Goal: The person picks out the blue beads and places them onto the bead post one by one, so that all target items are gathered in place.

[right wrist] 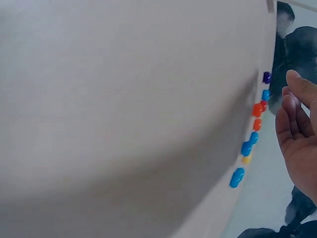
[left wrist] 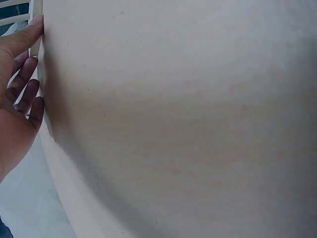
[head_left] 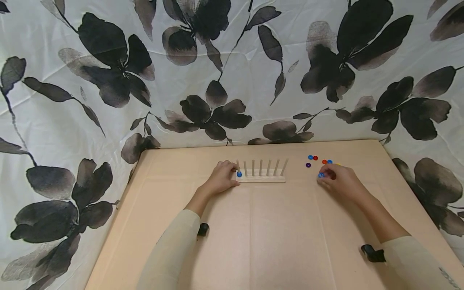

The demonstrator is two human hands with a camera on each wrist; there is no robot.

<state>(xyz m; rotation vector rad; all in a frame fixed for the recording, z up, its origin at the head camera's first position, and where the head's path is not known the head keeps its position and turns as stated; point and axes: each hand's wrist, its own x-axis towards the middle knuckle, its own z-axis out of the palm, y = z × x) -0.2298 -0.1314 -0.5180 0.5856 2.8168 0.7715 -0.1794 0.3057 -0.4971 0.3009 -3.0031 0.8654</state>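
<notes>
My left hand [head_left: 222, 177] holds the left end of a pale wooden peg board [head_left: 261, 179] with a row of several upright pegs. In the left wrist view, the thumb presses on the board's edge [left wrist: 35, 44] and the other fingers bend behind it. A blue bead [head_left: 239, 174] sits low on the leftmost peg, beside those fingers. To the right of the board, my right hand [head_left: 340, 180] pinches a blue bead [head_left: 321, 175] between thumb and fingertips. That bead is not visible in the right wrist view, where the hand [right wrist: 299, 134] appears above the table.
Loose beads lie near the right hand: a purple bead [head_left: 308, 165], a blue bead [head_left: 310, 157], a red bead [head_left: 315, 158], an orange-red bead [head_left: 324, 162] and others. A yellow bead [right wrist: 246, 159] is partly covered. Behind the table [head_left: 282, 233] hangs a floral cloth [head_left: 253, 80].
</notes>
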